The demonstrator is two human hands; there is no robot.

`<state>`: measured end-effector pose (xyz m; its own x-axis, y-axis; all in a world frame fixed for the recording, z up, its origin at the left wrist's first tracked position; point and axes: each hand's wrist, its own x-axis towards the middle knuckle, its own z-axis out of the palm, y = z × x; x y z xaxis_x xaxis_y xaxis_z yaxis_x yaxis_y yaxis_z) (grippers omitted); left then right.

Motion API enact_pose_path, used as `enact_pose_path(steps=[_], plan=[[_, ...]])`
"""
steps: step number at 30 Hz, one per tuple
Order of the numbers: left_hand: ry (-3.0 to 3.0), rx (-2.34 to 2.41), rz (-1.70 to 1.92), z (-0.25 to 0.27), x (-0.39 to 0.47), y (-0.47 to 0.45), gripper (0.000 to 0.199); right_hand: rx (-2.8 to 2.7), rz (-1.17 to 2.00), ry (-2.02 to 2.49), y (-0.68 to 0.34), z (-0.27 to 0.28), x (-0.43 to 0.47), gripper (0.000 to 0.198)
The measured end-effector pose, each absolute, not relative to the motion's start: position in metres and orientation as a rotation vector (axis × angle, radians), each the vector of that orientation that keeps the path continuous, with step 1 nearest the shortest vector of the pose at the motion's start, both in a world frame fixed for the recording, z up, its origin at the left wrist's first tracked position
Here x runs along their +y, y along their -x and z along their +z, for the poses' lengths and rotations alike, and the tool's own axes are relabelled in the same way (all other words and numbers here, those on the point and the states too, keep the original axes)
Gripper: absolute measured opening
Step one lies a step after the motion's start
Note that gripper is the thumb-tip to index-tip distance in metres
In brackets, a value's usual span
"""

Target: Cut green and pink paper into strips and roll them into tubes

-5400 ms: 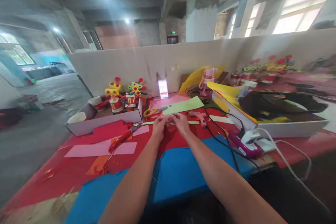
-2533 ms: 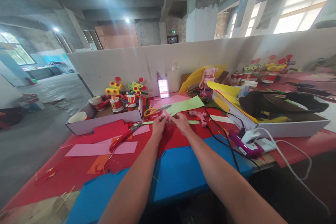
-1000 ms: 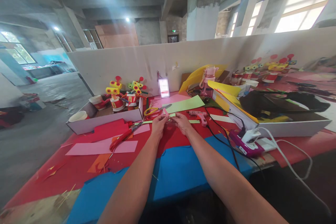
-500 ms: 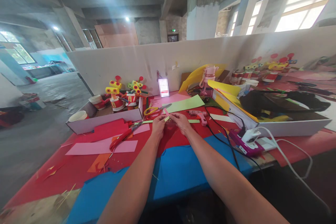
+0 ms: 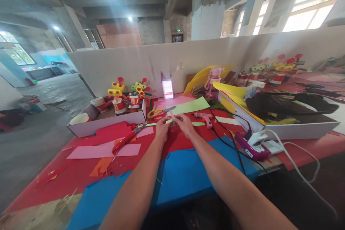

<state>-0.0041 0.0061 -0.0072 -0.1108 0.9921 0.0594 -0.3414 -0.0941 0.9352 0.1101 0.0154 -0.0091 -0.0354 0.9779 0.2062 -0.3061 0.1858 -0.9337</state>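
Observation:
My left hand [image 5: 162, 129] and my right hand [image 5: 184, 124] meet over the red-covered table, fingers closed on small paper strips. A pink paper strip [image 5: 171, 114] sticks up between them, crossing a short light green strip [image 5: 169, 120] at my left fingertips. How the two are joined cannot be made out. Just beyond lie yellow-handled scissors [image 5: 155, 113] and a light green sheet [image 5: 192, 106]. A pink glue gun [image 5: 206, 118] rests to the right of my right hand. Red-handled scissors [image 5: 123, 143] lie left of my left hand, across a pink paper strip [image 5: 88, 151].
Paper-cup robot figures [image 5: 118, 102] stand in a white box [image 5: 129, 119] at the back left. A purple power strip [image 5: 250, 147] with trailing cables lies right, before another white box [image 5: 299, 132]. Blue sheeting [image 5: 185, 172] covers the front edge. A pink bottle [image 5: 215, 79] stands behind.
My fingers have shifted slightly around the strips, and the light green piece shows flatter between them. The things on the table stay where they were.

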Motion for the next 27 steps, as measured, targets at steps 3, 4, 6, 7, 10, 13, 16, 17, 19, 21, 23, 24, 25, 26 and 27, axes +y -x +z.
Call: enact_pose_path(steps=[3,4,6,7,10,13,16,17,19,21,23,24,25,26,27], plan=[[-0.925,0.936,1.483,-0.004,0.004,0.004,0.029,-1.042,1.285,0.777,-0.11,-0.009,0.016,0.032],[-0.919,0.919,1.468,-0.002,0.003,0.004,0.028,-1.009,1.305,0.766,-0.11,-0.009,0.017,0.033],[-0.918,0.881,1.433,0.003,0.0,0.004,0.028,-0.961,1.338,0.742,-0.112,-0.009,0.017,0.033],[-0.923,0.865,1.416,0.005,-0.001,0.003,0.028,-0.949,1.349,0.735,-0.112,-0.009,0.017,0.033],[-0.956,0.856,1.392,0.009,-0.003,0.002,0.029,-0.932,1.381,0.734,-0.113,-0.01,0.016,0.035],[-1.002,0.902,1.411,0.007,-0.003,0.0,0.033,-0.914,1.392,0.739,-0.113,-0.011,0.017,0.037],[-1.05,0.942,1.447,0.002,-0.001,0.001,0.036,-0.912,1.361,0.745,-0.111,-0.012,0.019,0.037],[-1.061,0.946,1.461,0.001,0.0,0.001,0.036,-0.915,1.355,0.749,-0.111,-0.012,0.019,0.037],[-1.079,0.943,1.489,-0.001,0.002,0.003,0.034,-0.918,1.358,0.756,-0.111,-0.012,0.019,0.037],[-1.085,0.947,1.503,-0.002,0.003,0.004,0.032,-0.911,1.375,0.752,-0.112,-0.012,0.019,0.037],[-1.073,0.961,1.504,-0.003,0.004,0.004,0.032,-0.899,1.402,0.737,-0.112,-0.011,0.018,0.037],[-1.062,0.967,1.501,-0.003,0.004,0.004,0.032,-0.896,1.414,0.729,-0.113,-0.011,0.018,0.038],[-1.05,0.971,1.497,-0.003,0.005,0.004,0.033,-0.896,1.422,0.722,-0.113,-0.011,0.018,0.038],[-1.042,0.974,1.493,-0.004,0.005,0.004,0.033,-0.897,1.426,0.719,-0.113,-0.011,0.018,0.038],[-1.038,0.977,1.489,-0.004,0.005,0.004,0.033,-0.899,1.426,0.719,-0.114,-0.01,0.018,0.038]])
